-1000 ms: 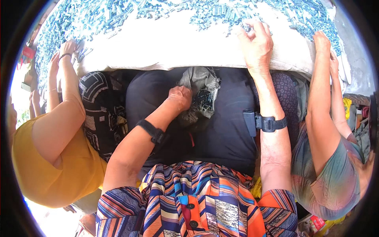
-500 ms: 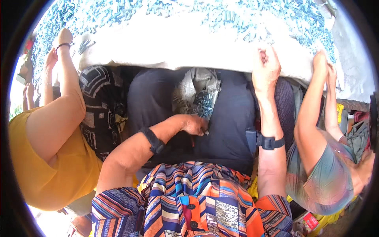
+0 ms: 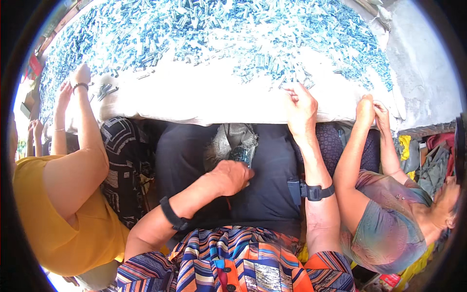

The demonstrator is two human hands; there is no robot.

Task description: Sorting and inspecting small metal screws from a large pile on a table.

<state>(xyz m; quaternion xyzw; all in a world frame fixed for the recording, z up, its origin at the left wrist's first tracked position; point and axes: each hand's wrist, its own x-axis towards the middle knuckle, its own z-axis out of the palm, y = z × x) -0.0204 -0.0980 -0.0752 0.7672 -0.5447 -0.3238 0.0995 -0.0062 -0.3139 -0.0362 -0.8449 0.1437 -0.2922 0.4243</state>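
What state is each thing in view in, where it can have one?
Left hand: curled, contents hidden
Right hand: fingers bent, grip unclear
Grey bag: open, small pieces visible inside
Bluish pieces: loose, scattered
White cloth: spread out, partly covered
Left wristband: strapped on
Right wristband: strapped on

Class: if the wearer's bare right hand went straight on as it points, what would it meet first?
The right hand would likely meet small, blue-green, strip-shaped pieces on the white cloth; depth is unclear.

Looking like a shared workshop: sitting between co-workers (image 3: pixel 58 224) along a white-covered tabletop (image 3: pixel 194 100) strewn with short bluish pieces (image 3: pixel 194 24).
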